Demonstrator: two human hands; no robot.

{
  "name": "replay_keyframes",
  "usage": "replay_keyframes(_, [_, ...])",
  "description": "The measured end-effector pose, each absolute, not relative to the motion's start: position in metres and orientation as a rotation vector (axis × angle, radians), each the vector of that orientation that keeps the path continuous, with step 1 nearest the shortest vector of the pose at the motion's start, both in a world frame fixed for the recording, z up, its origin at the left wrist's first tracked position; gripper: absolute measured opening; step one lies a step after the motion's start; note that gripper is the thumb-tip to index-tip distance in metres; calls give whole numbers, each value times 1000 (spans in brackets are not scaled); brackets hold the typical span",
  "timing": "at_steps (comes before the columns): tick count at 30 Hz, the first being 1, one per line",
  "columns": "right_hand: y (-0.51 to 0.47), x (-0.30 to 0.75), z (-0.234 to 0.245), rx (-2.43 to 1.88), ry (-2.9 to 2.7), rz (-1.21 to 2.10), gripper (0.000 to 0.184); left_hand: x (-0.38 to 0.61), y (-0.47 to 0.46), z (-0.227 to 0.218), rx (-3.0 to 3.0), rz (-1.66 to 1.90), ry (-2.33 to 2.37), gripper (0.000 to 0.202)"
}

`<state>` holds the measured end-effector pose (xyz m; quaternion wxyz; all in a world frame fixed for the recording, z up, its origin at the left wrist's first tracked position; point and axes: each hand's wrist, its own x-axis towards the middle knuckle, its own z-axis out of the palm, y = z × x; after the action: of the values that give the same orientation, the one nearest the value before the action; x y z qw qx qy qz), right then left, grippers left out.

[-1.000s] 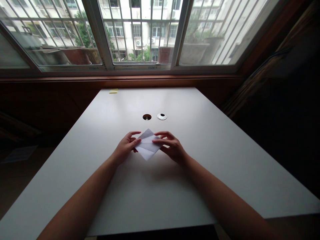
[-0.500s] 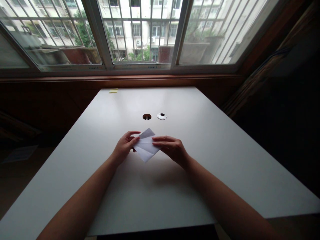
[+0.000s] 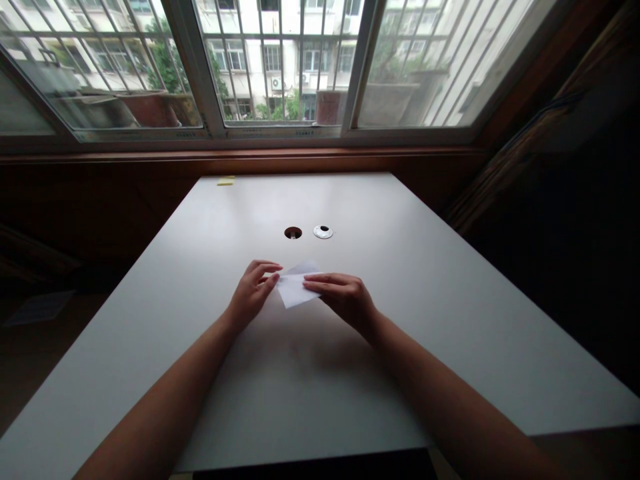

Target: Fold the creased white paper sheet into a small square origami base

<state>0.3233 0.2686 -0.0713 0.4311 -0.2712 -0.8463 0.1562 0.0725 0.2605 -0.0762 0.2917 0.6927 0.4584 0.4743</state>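
Observation:
A small folded sheet of white paper [image 3: 295, 291] is held up over the table, tilted, with creases across it. My right hand [image 3: 343, 290] pinches its right side, fingers lying over the front and the thumb hidden behind. At the left corner of the paper, my left hand [image 3: 254, 288] has its thumb tip and fingertips closed in on the edge. How much of that corner lies between them is hard to see. Below the paper, a soft shadow falls on the white table [image 3: 320, 400].
Beyond the paper, the tabletop has a round cable hole [image 3: 293, 233] with a silvery round cover [image 3: 323, 232] beside it. Yellow tape [image 3: 226, 181] marks the far left edge. Behind the table stands a barred window [image 3: 280, 67]; a printed sheet [image 3: 40, 308] lies low on the left.
The paper has tipped and turned, so its lower point is higher and its face looks flatter. My left thumb has shifted to the paper's left corner; my right hand keeps its hold.

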Motion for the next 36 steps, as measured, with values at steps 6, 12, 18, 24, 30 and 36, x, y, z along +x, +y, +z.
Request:
replay_keyframes(6, [268, 322, -74, -789, -2108, 301, 28, 72, 251, -65, 2459, 1372, 990, 28])
replay_keyframes(12, [265, 317, -74, -797, -2163, 255, 26, 76, 246, -63, 2636, 1464, 897, 30])
replay_keyframes(18, [265, 316, -73, -763, -2169, 253, 21, 75, 245, -61, 2601, 1512, 897, 29])
replay_keyframes(24, [267, 316, -70, -739, -2183, 100, 18, 75, 243, -60, 2591, 1496, 911, 26])
replay_keyframes(30, [260, 313, -65, -752, -2101, -73, 20, 76, 243, -60, 2622, 1483, 879, 30])
replay_keyframes(36, [253, 309, -63, -653, -2116, -74, 22, 78, 241, -60, 2647, 1443, 856, 32])
